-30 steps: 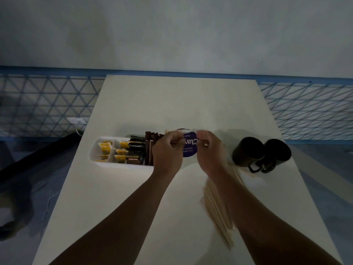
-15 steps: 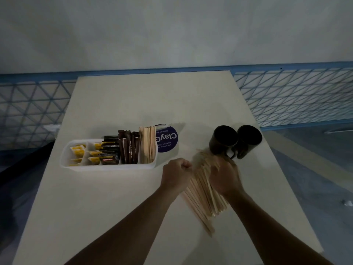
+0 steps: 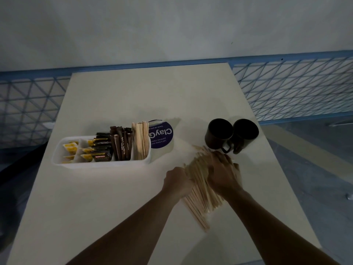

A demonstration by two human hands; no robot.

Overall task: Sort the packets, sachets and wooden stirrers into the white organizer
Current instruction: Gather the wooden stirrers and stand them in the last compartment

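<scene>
Loose wooden stirrers (image 3: 202, 201), long axis near-to-far, far ends toward 2 mugs (image 3: 219, 134), right hand (image 3: 222, 175) pressed flat on top, left hand (image 3: 177, 182) curled at left edge, grip unclear

Our right hand (image 3: 222, 174) lies across a loose pile of wooden stirrers (image 3: 200, 194) on the pale table (image 3: 114, 207), fingers spread towards two dark mugs (image 3: 219, 134). Our left hand (image 3: 176, 181), fingers curled, touches the pile's left edge; whether it grips any we cannot tell. Further left, the white organizer (image 3: 103, 165) holds upright stirrers (image 3: 141, 142), brown sugar sachets (image 3: 121, 144), black packets (image 3: 101, 150) and yellow packets (image 3: 70, 149).
</scene>
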